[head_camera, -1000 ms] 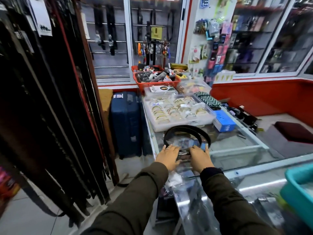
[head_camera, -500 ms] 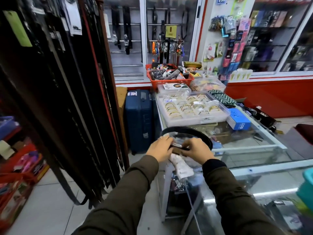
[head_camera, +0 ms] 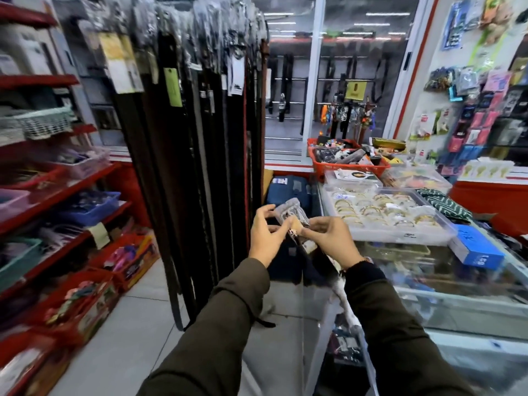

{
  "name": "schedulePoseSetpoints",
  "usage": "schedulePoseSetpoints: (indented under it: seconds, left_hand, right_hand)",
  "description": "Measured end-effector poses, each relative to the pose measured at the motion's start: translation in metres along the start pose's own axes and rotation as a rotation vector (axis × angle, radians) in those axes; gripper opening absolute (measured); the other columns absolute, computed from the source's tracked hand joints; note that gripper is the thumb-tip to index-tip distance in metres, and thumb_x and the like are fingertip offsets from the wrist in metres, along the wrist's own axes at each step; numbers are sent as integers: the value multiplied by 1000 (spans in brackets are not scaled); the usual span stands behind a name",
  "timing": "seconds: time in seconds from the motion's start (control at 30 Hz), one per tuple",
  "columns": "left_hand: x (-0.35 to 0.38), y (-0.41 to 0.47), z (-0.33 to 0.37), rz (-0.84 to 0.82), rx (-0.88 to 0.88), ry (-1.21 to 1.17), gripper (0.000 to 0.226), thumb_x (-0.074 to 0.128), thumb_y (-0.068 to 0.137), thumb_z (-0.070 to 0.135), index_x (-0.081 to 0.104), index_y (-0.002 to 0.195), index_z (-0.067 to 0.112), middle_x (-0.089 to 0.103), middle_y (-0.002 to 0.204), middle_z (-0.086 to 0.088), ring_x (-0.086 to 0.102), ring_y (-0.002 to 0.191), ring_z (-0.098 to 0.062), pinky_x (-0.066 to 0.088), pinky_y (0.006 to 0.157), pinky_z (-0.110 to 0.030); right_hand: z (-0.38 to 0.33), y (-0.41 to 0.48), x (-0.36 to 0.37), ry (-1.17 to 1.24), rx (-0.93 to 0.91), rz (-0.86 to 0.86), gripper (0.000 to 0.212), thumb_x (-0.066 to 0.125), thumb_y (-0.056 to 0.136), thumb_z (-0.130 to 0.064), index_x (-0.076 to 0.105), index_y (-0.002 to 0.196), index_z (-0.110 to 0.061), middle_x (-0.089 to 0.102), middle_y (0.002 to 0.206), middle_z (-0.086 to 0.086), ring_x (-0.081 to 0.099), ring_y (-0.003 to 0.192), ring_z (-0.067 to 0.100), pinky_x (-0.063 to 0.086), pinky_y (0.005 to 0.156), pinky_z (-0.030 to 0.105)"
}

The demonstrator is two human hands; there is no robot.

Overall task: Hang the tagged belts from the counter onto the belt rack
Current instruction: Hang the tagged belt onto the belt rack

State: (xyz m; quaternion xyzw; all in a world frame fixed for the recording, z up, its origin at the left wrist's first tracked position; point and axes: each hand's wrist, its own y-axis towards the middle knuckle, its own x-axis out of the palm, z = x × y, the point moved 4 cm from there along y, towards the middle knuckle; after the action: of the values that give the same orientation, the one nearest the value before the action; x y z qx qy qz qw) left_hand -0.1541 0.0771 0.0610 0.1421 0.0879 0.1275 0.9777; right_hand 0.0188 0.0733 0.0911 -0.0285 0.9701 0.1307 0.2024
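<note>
A tall rack (head_camera: 197, 144) fills the left-centre: long flat straps, black and dark brown, hang straight down from plastic-wrapped buckle ends at the top, with paper tags in yellow, green and white; the print on them is too blurred to read. Left of it stand red shelves (head_camera: 57, 195) holding woven and plastic baskets. To the right is the glass-topped table (head_camera: 428, 270) with a metal edge, goods showing dimly under the pane. On it sits a clear, rectangular plastic tray (head_camera: 391, 212) of gold and silver bangles in rows, and behind that a red basket (head_camera: 348, 164) of mixed wares. A blue carton (head_camera: 475, 248) lies at the tray's right corner, with handwritten dark marks on top and white print on its end, neither legible. A blue suitcase (head_camera: 288, 190) stands on the tiled floor between rack and table.

Both hands are raised beside the table's near corner, in olive sleeves. Between them is the belt (head_camera: 294, 217), its buckle end in a crinkled clear wrapper with a small tag below; the strap drops dark behind the wrists. The left hand (head_camera: 264, 235) has its grip pinched on the wrapper's left side, other fingers spread. The right hand (head_camera: 333, 238) has its grip closed on the right side.
</note>
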Motion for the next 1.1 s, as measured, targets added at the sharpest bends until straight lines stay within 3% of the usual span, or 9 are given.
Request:
schedulePoseSetpoints:
  seconds: [0.1, 0.17, 0.23, 0.4, 0.5, 0.57, 0.7, 0.83, 1.1]
  left_hand:
    - [-20, -5, 3, 200, -123, -254, 58, 84, 81, 30, 51, 128, 16, 59, 122, 1, 73, 88, -18, 65, 68, -33]
    - [-29, -7, 3, 192, -171, -344, 43, 82, 84, 27, 65, 120, 10, 70, 116, -8, 75, 89, -17, 63, 66, -29]
    - [-41, -8, 5, 183, -163, -370, 33, 81, 85, 26, 72, 112, 9, 75, 111, -14, 76, 93, -20, 63, 66, -28]
    - [-69, -6, 30, 255, -75, -402, 25, 80, 86, 23, 75, 107, 13, 78, 103, -11, 76, 94, -22, 62, 70, -28]
    - [-85, 1, 49, 300, -9, -399, 22, 80, 86, 22, 76, 106, 13, 79, 100, -8, 76, 93, -19, 62, 72, -28]
    - [-96, 7, 63, 335, 42, -393, 28, 80, 86, 24, 76, 110, 9, 79, 102, -7, 76, 98, -18, 63, 80, -32]
    - [-110, 20, 89, 342, 103, -409, 28, 80, 85, 25, 78, 109, 9, 80, 101, -5, 76, 97, -15, 62, 84, -32]
    - [-115, 36, 114, 280, 137, -418, 29, 75, 90, 27, 78, 108, 4, 80, 102, -10, 76, 100, -23, 63, 85, -40]
    - [-121, 76, 163, 177, 213, -461, 36, 72, 92, 12, 68, 125, 0, 77, 112, -12, 75, 102, -16, 62, 84, -29]
  right_hand:
    - [-14, 3, 22, 119, -46, -5, 11, 84, 79, -14, 77, 83, -22, 78, 82, -1, 74, 77, -1, 60, 80, 21]
    - [-23, 6, 34, 185, -65, -6, 17, 85, 78, -20, 81, 93, -15, 81, 90, 5, 77, 89, 14, 61, 88, 33]
    - [-31, 9, 44, 226, -79, -19, 26, 86, 75, -31, 82, 95, -15, 82, 92, 5, 78, 93, 19, 61, 89, 38]
    - [-58, 15, 60, 174, -163, -17, 23, 81, 79, -44, 81, 96, -30, 80, 98, -5, 76, 89, 13, 61, 79, 31]
    - [-75, 20, 69, 120, -250, -65, 15, 73, 87, -49, 74, 97, -38, 68, 117, -3, 65, 112, 13, 53, 96, 29]
    - [-85, 22, 72, 154, -270, -99, 14, 71, 89, -44, 73, 101, -36, 65, 121, -2, 61, 117, 13, 47, 102, 29]
    - [-110, 31, 69, 421, -264, -48, 20, 84, 79, -31, 80, 98, -26, 81, 98, -2, 75, 101, 16, 57, 91, 29]
    - [-133, 49, 68, 644, -212, 6, 36, 88, 74, -23, 79, 107, -10, 82, 98, 6, 77, 101, 19, 60, 85, 34]
    - [-181, 89, 54, 835, -194, 54, 29, 85, 77, -14, 78, 105, -9, 82, 97, 8, 78, 93, 16, 62, 74, 23]
